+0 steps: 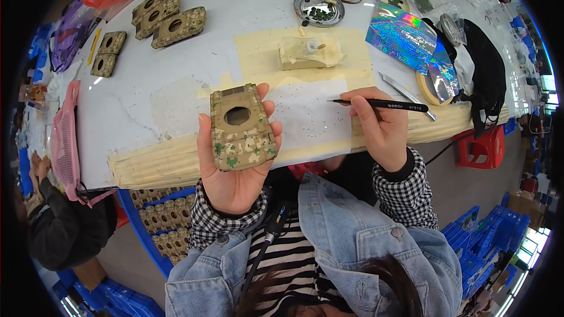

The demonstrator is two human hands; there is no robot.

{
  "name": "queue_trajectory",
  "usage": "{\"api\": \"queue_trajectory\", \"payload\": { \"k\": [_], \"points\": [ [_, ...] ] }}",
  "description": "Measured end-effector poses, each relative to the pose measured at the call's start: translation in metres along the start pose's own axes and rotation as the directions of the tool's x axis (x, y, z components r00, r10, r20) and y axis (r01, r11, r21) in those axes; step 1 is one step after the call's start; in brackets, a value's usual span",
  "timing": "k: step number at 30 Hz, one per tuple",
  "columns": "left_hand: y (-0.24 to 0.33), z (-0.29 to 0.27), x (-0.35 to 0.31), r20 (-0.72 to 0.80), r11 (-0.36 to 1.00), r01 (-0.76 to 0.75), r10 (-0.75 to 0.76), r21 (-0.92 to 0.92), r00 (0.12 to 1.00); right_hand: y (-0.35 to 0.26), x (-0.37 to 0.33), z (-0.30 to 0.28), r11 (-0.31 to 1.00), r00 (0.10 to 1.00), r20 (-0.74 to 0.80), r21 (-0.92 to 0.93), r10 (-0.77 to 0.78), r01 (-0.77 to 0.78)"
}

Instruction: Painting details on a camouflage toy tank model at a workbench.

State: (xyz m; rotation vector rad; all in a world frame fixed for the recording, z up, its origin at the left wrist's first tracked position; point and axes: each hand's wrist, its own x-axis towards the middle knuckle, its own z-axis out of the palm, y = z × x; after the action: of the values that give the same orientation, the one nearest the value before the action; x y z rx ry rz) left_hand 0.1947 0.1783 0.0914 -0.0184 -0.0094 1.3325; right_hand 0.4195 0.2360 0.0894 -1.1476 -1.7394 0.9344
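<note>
My left hand (235, 189) is closed around a toy tank hull (245, 141) in tan and green pixel camouflage, its round opening facing up. The fingers wrap the right side and the thumb lies along the left. To the right, my right hand (385, 129) pinches a slim black tool (388, 104) that looks like a fine paintbrush. Its thin tip points left, apart from the hull, over a white paper sheet (305, 111) marked with tiny dark dots. Beyond the paper, a small container (312, 47) with a stick in it sits on a taped block (294, 61).
More camouflage hulls (179, 26) lie at the far left, near smaller camouflage parts (104, 64). A dish of dark green bits (319, 9) stands at the back. Shiny holographic sheets (402, 38) and a metal knife-like tool (405, 94) lie right. A person (70, 223) sits left.
</note>
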Motion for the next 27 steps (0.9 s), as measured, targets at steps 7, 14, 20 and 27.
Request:
{"api": "queue_trajectory", "payload": {
  "k": [7,14,20,27],
  "points": [
    [-0.0009,0.0018,-0.0011,-0.014,1.0,-0.002,0.003,0.01,1.0,-0.0026,-0.0002,-0.0008,0.999,0.999,-0.009,0.044,0.031,-0.031],
    [-0.0004,0.001,-0.0013,-0.016,1.0,-0.001,0.001,0.012,1.0,-0.0002,-0.0004,-0.001,1.0,1.0,0.018,0.012,0.008,-0.008],
    [-0.0006,-0.0002,-0.0021,-0.013,1.0,-0.007,0.007,0.001,1.0,-0.0004,-0.0007,0.0009,0.999,1.0,-0.016,0.037,0.024,-0.023],
    [-0.0014,-0.0013,-0.0029,-0.007,1.0,-0.001,0.001,-0.025,1.0,-0.0015,0.0,0.0001,1.0,1.0,0.002,0.024,0.02,-0.02]
  ]
}}
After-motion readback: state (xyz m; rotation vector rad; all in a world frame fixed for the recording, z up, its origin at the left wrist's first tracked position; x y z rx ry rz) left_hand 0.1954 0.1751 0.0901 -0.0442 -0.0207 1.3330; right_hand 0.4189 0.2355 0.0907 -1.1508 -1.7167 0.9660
